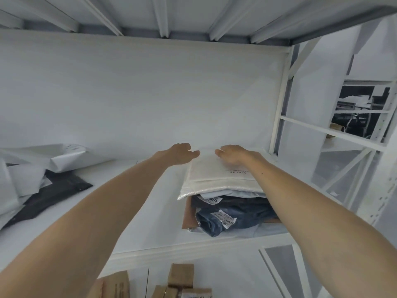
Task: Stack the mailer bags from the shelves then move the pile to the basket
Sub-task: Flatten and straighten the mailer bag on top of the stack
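White padded mailer (217, 177) flat atop dark bag pile (236, 216); loose mailers (53, 188) left.

Cardboard boxes (180, 276) below; white wall (129, 93)

- White bubble mailer (214, 175): pearly plastic, faintly dimpled, slight sheen.
- Dark bag (236, 218): crinkled glossy plastic.
- Shelf (150, 222): smooth, matt white-painted metal.
- Boxes (180, 276): matt brown cardboard.

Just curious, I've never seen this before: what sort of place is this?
Probably a parcel stockroom or warehouse: white metal shelving, a pile of mailer bags with printed labels, and cardboard boxes on the shelf below.
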